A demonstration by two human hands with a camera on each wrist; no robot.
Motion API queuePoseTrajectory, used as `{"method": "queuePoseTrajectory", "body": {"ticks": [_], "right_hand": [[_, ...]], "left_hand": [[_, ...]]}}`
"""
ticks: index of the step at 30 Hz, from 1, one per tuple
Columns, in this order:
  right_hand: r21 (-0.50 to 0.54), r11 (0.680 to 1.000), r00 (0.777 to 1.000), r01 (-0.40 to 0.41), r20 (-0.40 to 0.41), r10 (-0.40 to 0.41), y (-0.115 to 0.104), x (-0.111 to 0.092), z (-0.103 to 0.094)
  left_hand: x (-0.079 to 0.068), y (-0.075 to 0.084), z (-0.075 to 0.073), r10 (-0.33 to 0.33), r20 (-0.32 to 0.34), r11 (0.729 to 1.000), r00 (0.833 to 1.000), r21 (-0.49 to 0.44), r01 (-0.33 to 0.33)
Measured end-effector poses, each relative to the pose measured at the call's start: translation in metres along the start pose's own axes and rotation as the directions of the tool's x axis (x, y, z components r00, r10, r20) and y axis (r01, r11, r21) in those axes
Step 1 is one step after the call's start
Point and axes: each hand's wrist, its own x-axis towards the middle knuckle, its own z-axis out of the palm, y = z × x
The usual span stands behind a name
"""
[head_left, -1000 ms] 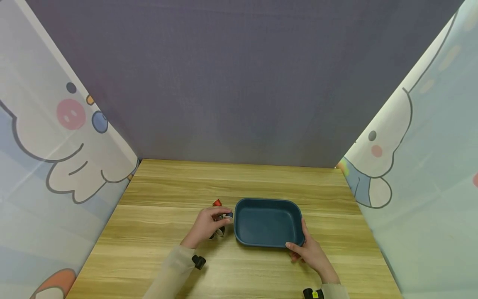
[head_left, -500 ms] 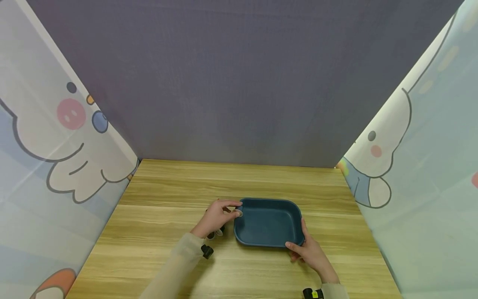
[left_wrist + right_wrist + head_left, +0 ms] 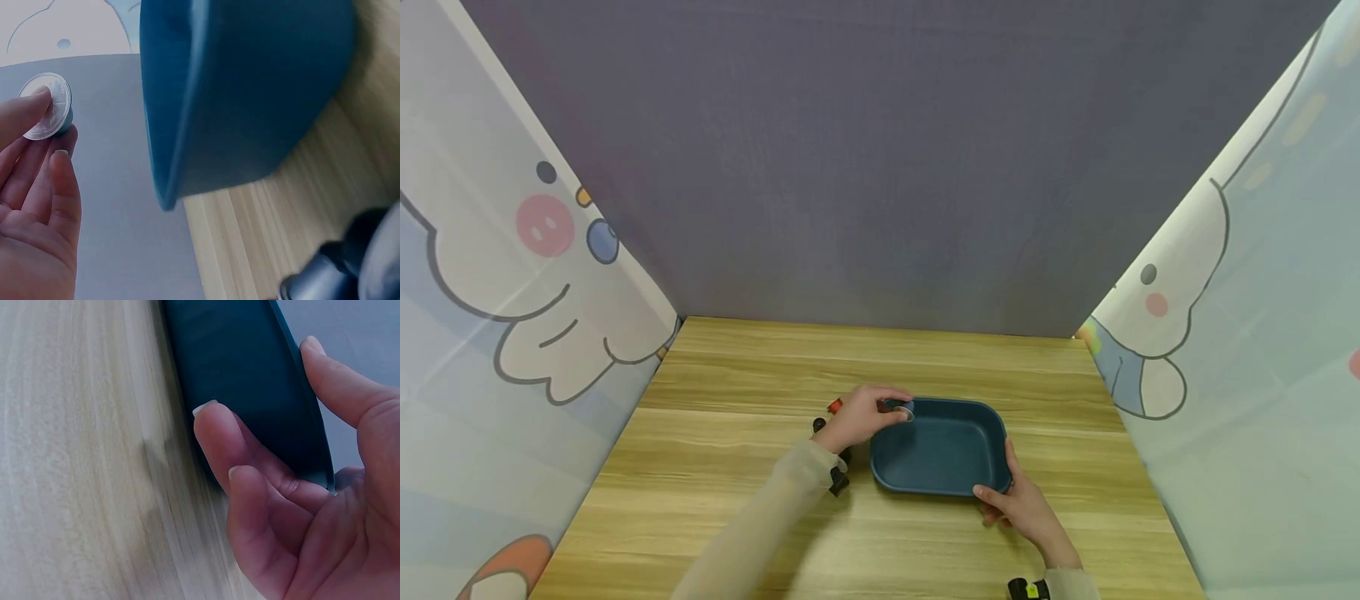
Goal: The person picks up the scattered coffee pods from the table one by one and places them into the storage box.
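Left hand pinches a small silver-lidded pod between thumb and fingers, over the far left corner of a blue tray. The right hand grips the tray's near right corner. Beside the left hand, a red pod and a black one lie on the wooden table.

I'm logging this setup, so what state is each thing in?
Left hand: pinching the capsule.
Capsule: silvery lid on, at the tray's far left corner.
Right hand: gripping the tray's near right corner.
Tray: upright on the table, open-topped.
Red item: on the table, partly hidden.
Dark items: on the table, partly hidden.
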Motion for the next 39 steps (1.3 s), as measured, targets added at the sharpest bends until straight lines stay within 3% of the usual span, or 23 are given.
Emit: {"method": "queuePoseTrajectory", "body": {"ticks": [5,10,17,27,33,39], "right_hand": [[-0.001,1.0,1.0,0.005,0.0,-0.005,0.0,0.0,0.0],[0.008,1.0,1.0,-0.01,-0.003,0.01,0.001,0.0,0.002],[0.023,1.0,1.0,-0.013,0.007,0.013,-0.002,-0.002,0.001],[0.024,0.999,1.0,-0.027,0.012,0.026,-0.003,0.0,0.0],[0.018,0.999,0.999,-0.043,-0.001,0.043,-0.003,0.0,0.002],[0.019,0.999,0.999,-0.036,-0.008,0.036,-0.004,-0.001,0.002]], "left_hand": [[0.012,0.008,0.006,-0.018,0.03,0.999,0.999,-0.043,0.019],[0.022,0.014,0.015,-0.011,0.057,1.0,0.998,-0.018,0.012],[0.035,0.011,0.028,0.046,0.071,0.999,0.996,-0.02,-0.044],[0.049,0.012,0.045,0.037,0.139,0.999,0.99,0.004,-0.038],[0.054,0.016,0.048,0.024,0.177,0.998,0.984,0.056,-0.035],[0.059,0.023,0.048,0.015,0.193,0.998,0.981,0.052,-0.025]]}}
